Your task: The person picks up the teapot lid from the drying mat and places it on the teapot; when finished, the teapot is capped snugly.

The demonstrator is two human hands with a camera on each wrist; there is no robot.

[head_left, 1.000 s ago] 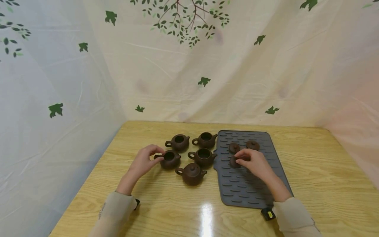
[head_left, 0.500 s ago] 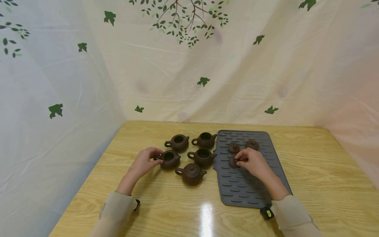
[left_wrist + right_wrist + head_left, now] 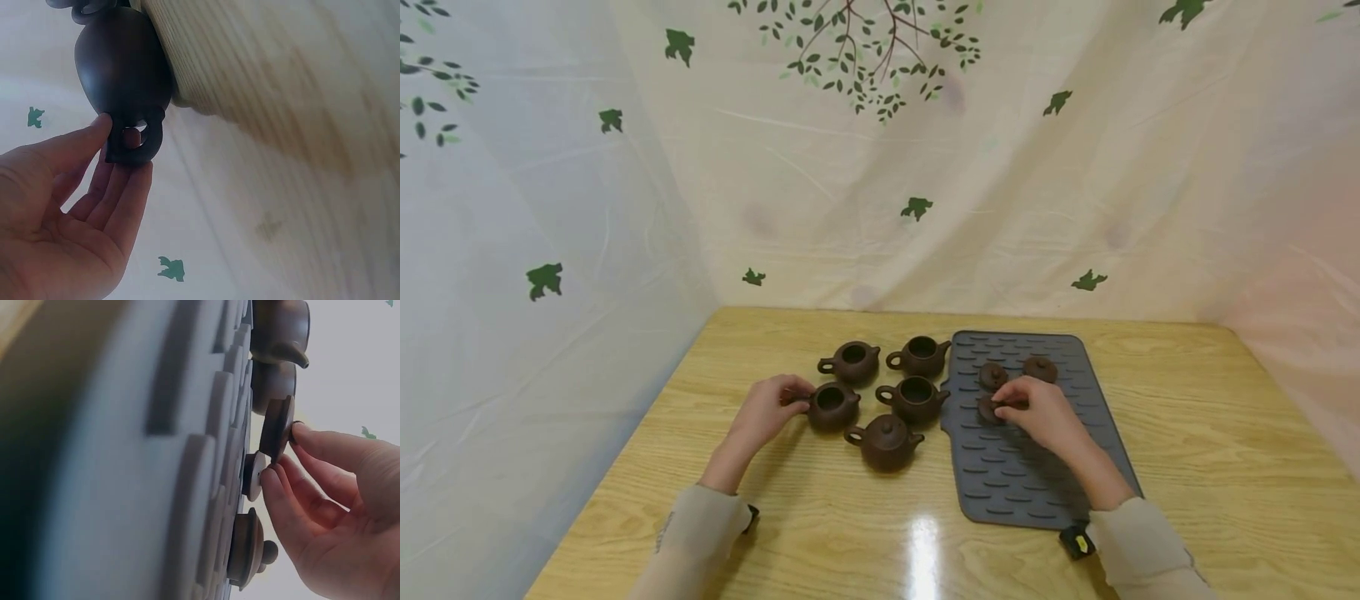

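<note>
We see the left hand [image 3: 765,412] grip a crosswise teapot [image 3: 833,420], spout [image 3: 856,399] pointing right; the right hand [image 3: 1043,412] pinches a lid [image 3: 276,430].

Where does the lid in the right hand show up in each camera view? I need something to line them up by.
Head: the lid is right of centre, below mid-height, at the fingertips of the right hand.
Left wrist: not in this picture.
Right wrist: right of centre, slightly above mid-height.
Shared landmark: the grey ridged mat, in the head and right wrist views.
</note>
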